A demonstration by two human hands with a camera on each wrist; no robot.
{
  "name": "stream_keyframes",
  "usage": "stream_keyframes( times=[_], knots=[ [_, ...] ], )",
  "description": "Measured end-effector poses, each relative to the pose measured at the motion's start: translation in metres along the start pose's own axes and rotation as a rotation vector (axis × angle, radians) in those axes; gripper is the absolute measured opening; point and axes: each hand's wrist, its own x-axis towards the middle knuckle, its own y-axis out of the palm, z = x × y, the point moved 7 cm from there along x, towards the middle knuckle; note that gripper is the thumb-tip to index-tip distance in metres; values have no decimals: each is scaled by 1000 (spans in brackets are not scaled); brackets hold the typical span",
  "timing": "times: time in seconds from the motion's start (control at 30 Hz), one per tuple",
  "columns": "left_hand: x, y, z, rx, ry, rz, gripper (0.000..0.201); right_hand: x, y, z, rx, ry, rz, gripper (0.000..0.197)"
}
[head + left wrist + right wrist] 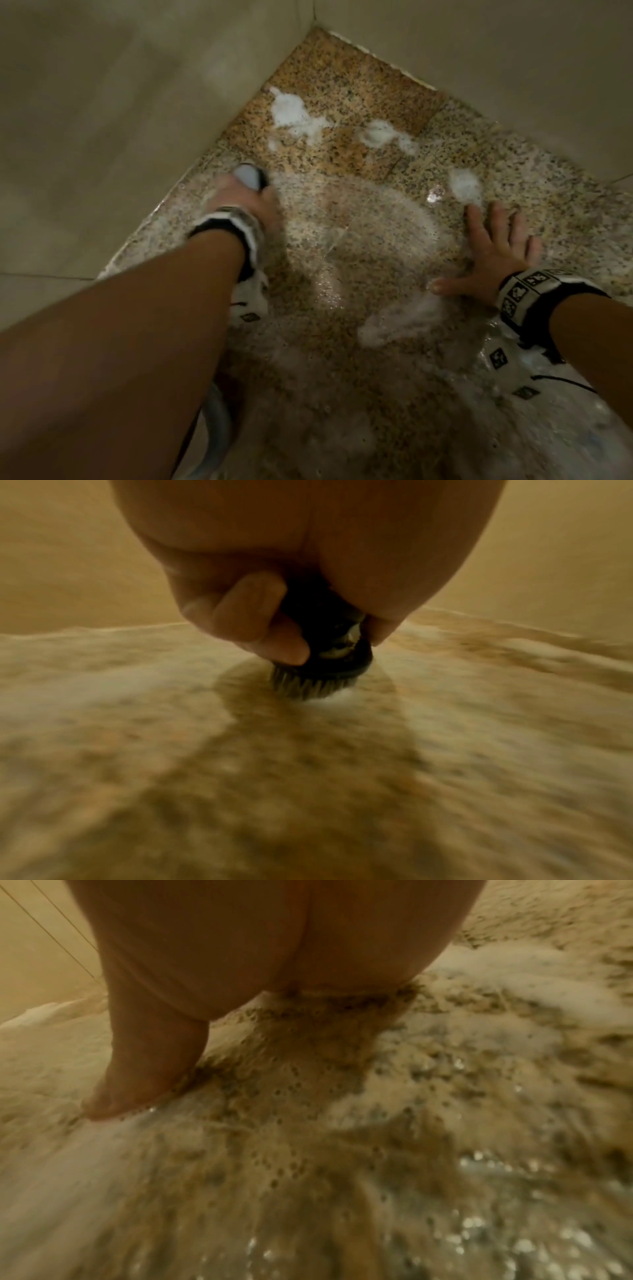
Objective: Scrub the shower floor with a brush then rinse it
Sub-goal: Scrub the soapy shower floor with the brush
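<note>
1. My left hand (245,205) curls round a brush (322,669) with a round black head and stiff pale bristles; the bristles press on the shower floor (359,164), close to the left wall (102,137).
2. The floor is speckled brown-and-tan stone, wet and glossy, with white foam patches (291,113) toward the corner and thinner suds nearer me.
3. My right hand (493,253) lies flat on the wet floor, fingers spread and straight, holding nothing.
4. Smooth beige walls meet at the far corner. My left forearm (120,325) hides much of the near left floor.
5. The head view shows only a pale cap above my left fist; the left wrist view shows the bristles. The right wrist view shows bubbles round my thumb (143,1069).
</note>
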Motion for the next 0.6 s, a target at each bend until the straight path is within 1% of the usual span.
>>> stream_keyframes(
  times=[0.07,0.1,0.13,0.2,0.23,0.3,0.4,0.43,0.5,0.57,0.6],
  knots=[
    [-24,21,-30,-12,56,67,83,-1,-1,1,-21,13,-12,150],
    [-33,32,-36,-5,60,109,80,-2,-2,1,-34,16,-12,150],
    [-41,39,-42,11,76,140,77,-2,-5,2,-55,19,-10,150],
    [-43,36,-39,29,69,165,79,-2,-10,6,-126,31,-11,151],
    [-33,30,-30,14,48,167,82,-1,-14,11,-167,37,-29,150],
    [-12,9,3,-45,-30,129,88,5,-26,32,-206,12,-106,146],
    [21,-29,77,-153,-205,-17,94,27,-50,91,-170,-105,-244,142],
    [27,-38,102,-156,-273,-47,96,35,-55,111,-160,-135,-238,143],
    [34,-47,134,-104,-342,-60,97,46,-53,136,-137,-113,-149,147],
    [37,-48,139,-62,-327,-51,96,50,-41,143,-143,-59,-92,149],
    [37,-47,135,-63,-317,-45,95,50,-35,142,-164,-38,-98,151]
  ],
)
